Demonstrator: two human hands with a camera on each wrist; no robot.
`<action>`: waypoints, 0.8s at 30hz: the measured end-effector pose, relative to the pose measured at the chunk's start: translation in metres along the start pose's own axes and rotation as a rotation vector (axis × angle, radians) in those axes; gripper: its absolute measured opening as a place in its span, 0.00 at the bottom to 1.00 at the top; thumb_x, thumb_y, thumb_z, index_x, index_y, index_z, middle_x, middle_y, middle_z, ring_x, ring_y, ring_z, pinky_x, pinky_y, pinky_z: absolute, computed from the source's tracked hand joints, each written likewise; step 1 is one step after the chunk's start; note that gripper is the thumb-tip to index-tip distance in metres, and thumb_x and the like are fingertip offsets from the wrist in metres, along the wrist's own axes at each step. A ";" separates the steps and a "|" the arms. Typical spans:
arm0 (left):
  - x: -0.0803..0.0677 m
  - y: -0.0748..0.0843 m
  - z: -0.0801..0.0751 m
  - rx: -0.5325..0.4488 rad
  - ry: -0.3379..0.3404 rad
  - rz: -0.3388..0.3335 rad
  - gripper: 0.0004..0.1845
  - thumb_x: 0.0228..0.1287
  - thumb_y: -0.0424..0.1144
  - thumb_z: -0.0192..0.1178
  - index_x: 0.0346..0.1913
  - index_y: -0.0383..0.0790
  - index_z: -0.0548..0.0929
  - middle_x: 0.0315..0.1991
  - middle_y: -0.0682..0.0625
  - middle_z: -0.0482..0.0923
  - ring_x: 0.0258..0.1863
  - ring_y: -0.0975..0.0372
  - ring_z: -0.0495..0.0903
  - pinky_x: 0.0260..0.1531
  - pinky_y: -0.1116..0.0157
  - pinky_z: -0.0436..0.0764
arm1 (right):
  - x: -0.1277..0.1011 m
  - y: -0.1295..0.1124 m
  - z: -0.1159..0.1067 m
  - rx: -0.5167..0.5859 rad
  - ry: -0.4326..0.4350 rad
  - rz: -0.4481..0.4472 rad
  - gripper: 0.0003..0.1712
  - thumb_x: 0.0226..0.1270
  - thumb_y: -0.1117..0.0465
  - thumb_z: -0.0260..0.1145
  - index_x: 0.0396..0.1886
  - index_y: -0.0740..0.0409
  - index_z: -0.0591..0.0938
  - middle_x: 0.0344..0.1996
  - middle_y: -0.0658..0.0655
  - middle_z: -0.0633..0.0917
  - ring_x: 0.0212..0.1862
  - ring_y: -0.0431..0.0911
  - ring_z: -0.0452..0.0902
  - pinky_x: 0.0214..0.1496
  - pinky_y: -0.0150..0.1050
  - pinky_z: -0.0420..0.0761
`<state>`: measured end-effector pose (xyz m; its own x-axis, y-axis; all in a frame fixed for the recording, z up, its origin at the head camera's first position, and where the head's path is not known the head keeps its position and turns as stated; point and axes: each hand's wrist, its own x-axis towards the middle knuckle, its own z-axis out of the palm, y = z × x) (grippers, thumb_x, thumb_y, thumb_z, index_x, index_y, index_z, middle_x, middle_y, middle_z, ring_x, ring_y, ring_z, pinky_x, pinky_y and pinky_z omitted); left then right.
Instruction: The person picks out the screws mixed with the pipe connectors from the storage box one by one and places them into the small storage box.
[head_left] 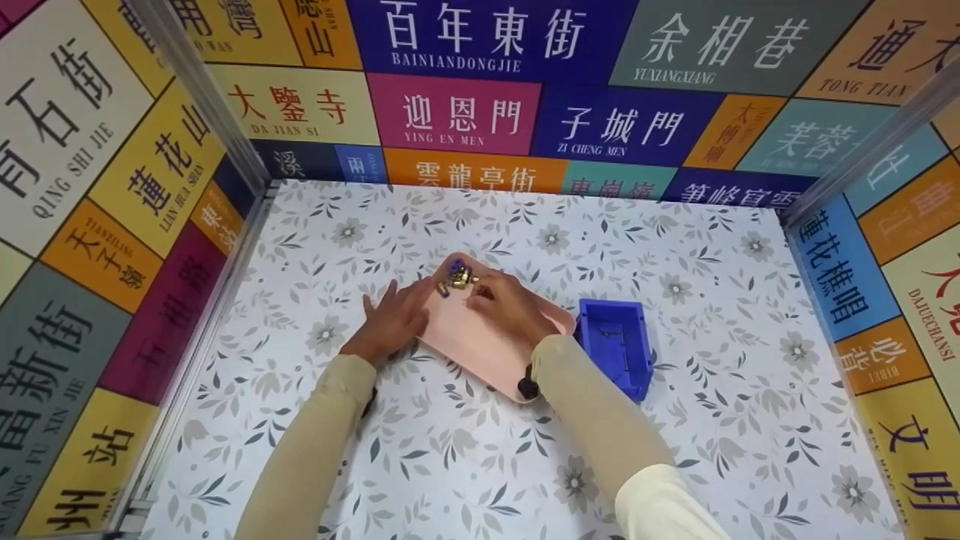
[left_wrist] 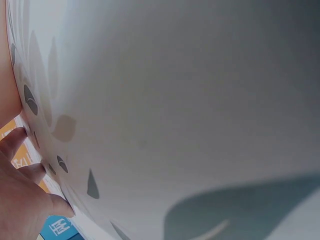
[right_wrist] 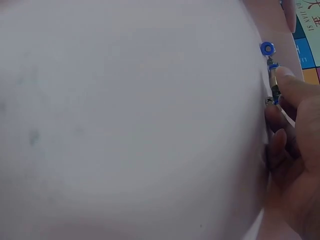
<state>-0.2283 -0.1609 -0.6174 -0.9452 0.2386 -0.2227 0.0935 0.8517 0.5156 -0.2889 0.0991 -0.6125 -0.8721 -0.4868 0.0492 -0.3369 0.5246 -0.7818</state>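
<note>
A pink tray lies at an angle on the table, with a small pile of brass-coloured and blue metal parts near its far corner. My left hand rests at the tray's left edge, fingers extended. Over the tray, my right hand has its fingers curled at the pile and pinches a small brass-coloured part. By those fingertips the right wrist view shows a cross-head screw and a blue-ringed nut. In the left wrist view, the left hand shows spread fingers; pale surface fills most of that view.
Just right of the tray stands a blue bin with a few thin metal pieces inside. The table has a white leaf-and-flower cover. Panels with printed signs enclose it at the back and both sides.
</note>
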 end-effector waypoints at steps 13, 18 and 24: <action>0.000 -0.003 0.001 -0.009 0.018 0.047 0.32 0.81 0.59 0.33 0.82 0.70 0.41 0.84 0.55 0.48 0.82 0.37 0.36 0.67 0.23 0.27 | -0.001 -0.007 -0.015 -0.001 0.058 -0.099 0.04 0.69 0.63 0.71 0.34 0.60 0.88 0.34 0.56 0.83 0.35 0.44 0.81 0.38 0.30 0.79; 0.001 -0.005 0.001 0.007 0.023 0.064 0.32 0.82 0.59 0.33 0.83 0.65 0.43 0.84 0.54 0.49 0.82 0.36 0.37 0.66 0.22 0.29 | -0.002 -0.013 -0.025 -0.044 0.086 -0.130 0.05 0.69 0.64 0.71 0.35 0.62 0.88 0.34 0.60 0.84 0.34 0.48 0.81 0.36 0.32 0.78; -0.001 -0.004 0.000 -0.006 0.012 0.048 0.32 0.81 0.59 0.34 0.83 0.66 0.43 0.84 0.55 0.48 0.82 0.36 0.36 0.67 0.23 0.28 | -0.006 -0.024 -0.036 -0.049 0.091 -0.114 0.07 0.70 0.60 0.70 0.37 0.60 0.87 0.37 0.58 0.84 0.37 0.47 0.81 0.39 0.34 0.80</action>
<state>-0.2279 -0.1646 -0.6196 -0.9434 0.2734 -0.1878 0.1370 0.8368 0.5300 -0.2887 0.1143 -0.5722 -0.8550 -0.4809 0.1945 -0.4510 0.5040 -0.7366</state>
